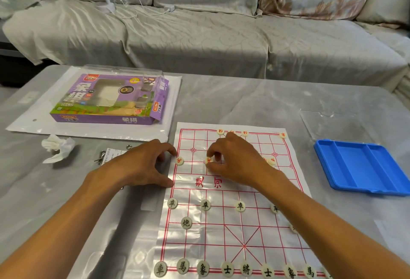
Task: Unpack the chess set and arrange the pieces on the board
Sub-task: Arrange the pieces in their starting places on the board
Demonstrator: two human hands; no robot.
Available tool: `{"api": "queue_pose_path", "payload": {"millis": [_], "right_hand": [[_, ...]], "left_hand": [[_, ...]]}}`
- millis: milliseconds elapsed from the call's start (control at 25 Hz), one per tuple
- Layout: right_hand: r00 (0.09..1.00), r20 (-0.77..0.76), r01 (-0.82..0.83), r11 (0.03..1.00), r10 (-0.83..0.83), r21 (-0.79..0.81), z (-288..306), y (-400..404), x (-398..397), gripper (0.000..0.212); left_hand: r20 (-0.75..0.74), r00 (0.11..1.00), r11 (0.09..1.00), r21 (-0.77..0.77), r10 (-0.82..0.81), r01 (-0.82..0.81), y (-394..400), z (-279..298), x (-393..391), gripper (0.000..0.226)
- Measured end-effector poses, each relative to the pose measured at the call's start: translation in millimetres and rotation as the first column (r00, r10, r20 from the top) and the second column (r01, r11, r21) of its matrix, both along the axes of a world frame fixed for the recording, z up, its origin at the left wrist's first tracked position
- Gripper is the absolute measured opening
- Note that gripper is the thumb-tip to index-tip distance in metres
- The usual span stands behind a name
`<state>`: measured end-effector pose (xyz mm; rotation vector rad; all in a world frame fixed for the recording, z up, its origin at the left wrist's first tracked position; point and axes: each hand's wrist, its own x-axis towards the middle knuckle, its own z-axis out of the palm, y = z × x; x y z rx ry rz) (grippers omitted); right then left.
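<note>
**Red soldier being set on the far half of the board**

The right hand (pixel 235 161) pinches a red disc (pixel 208 160) between thumb and fingertips, low on the board (pixel 288 181) just beyond the river text. The left hand (pixel 142 164) lies at the board's 9 o'clock edge, fingers loosely curled and holding nothing, its fingertips just beside a second red disc (pixel 179 160) on the edge line.

Handling, as a judgement: the discs look small, light, hard and smooth, so they should slide readily on the glossy sheet. Best taken by the rim from above, thumb against one or two fingers, then lowered flat onto a line crossing. The board is a thin, creased plastic sheet; a dragging wrist could shift it and scatter placed pieces, so the left hand at the edge may serve to steady it.

Orientation: a disc has no long axis. Its character face is up, and the red characters read from the 12 o'clock side, opposite the black row (pixel 227 269) at 6 o'clock. The board's long axis runs 6 to 12.

The box (pixel 106 101) lies at 10 o'clock, the blue tray (pixel 359 165) at 3 o'clock.
</note>
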<state>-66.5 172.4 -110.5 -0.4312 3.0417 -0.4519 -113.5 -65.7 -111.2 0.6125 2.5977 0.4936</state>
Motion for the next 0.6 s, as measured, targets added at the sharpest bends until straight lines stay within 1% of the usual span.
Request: {"api": "queue_pose_path", "payload": {"millis": [200, 360, 600], "right_hand": [[0.999, 0.045, 0.018, 1.0, -0.017, -0.013, -13.0, -9.4, -7.5, 0.03], [0.999, 0.034, 0.028, 1.0, -0.028, 0.008, -13.8, -4.4, -6.1, 0.03], [0.999, 0.04, 0.033, 0.999, -0.033, -0.01, -14.2, -4.0, -6.2, 0.031]], "left_hand": [[0.01, 1.0, 1.0, 0.0, -0.002, 0.002, -0.2, 0.0, -0.4, 0.068], [0.005, 1.0, 1.0, 0.003, -0.007, 0.007, -0.2, 0.2, -0.6, 0.067], [0.005, 1.0, 1.0, 0.0, -0.009, 0.009, 0.3, -0.3, -1.0, 0.066]]}}
